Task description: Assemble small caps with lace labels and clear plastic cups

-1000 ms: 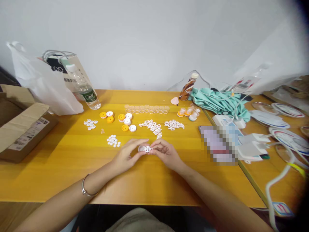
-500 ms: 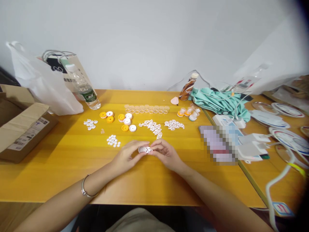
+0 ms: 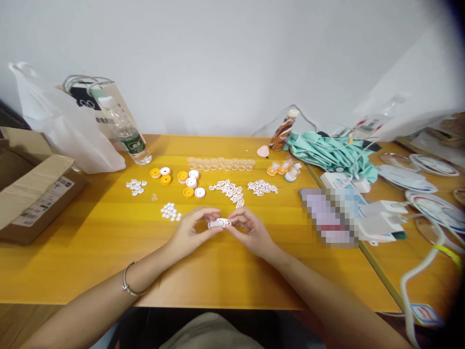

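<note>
Right hand (image 3: pixel 253 234) pinched the white openwork piece (image 3: pixel 218 223); left hand (image 3: pixel 186 234) curved round, grip unclear — it looked light, stiff, best held edgewise!

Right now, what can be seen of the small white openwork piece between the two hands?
The small white openwork piece looks like plastic, with dark gaps and a rounded, greyer left end. It lies crosswise, its right end apparently pinched by the right hand, its near edge seemingly against the thumb of the left hand. Finer detail is too small to tell.
</note>
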Demonstrator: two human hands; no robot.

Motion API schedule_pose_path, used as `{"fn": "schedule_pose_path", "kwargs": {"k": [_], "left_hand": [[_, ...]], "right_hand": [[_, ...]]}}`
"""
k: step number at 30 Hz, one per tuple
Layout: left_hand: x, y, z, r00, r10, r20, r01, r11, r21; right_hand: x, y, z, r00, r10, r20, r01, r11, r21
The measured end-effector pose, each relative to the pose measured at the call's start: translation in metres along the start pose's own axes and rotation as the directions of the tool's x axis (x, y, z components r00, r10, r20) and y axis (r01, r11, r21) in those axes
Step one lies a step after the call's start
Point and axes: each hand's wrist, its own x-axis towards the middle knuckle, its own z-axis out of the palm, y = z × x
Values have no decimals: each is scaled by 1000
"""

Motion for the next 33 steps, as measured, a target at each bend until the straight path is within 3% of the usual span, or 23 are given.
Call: {"fn": "schedule_pose_path", "kwargs": {"k": [3, 6, 10, 19, 26, 33], "left_hand": [[3, -1, 1, 979, -190, 78, 202, 959, -199], [5, -1, 1, 960, -245, 132, 274, 917, -291], [3, 0, 1, 973, -209, 97, 228, 932, -283], [5, 4, 6, 976, -212, 58, 218, 906, -364], [3, 0, 9, 979, -204, 4, 199, 949, -246], [2, 0, 11, 980, -192, 43, 197, 938, -287]], "right_hand": [[-1, 1, 0, 998, -59, 3, 59, 997, -55], [-3, 0, 1, 993, -118, -1, 117, 985, -126], [-4, -3, 2, 990, -142, 7, 140, 969, -201], [-8, -2, 14, 997, -65, -36, 57, 983, -173], [-8, -3, 15, 999, -24, -25, 20, 987, -162], [-8, -6, 16, 1000, -18, -17, 16, 995, -99]]}}
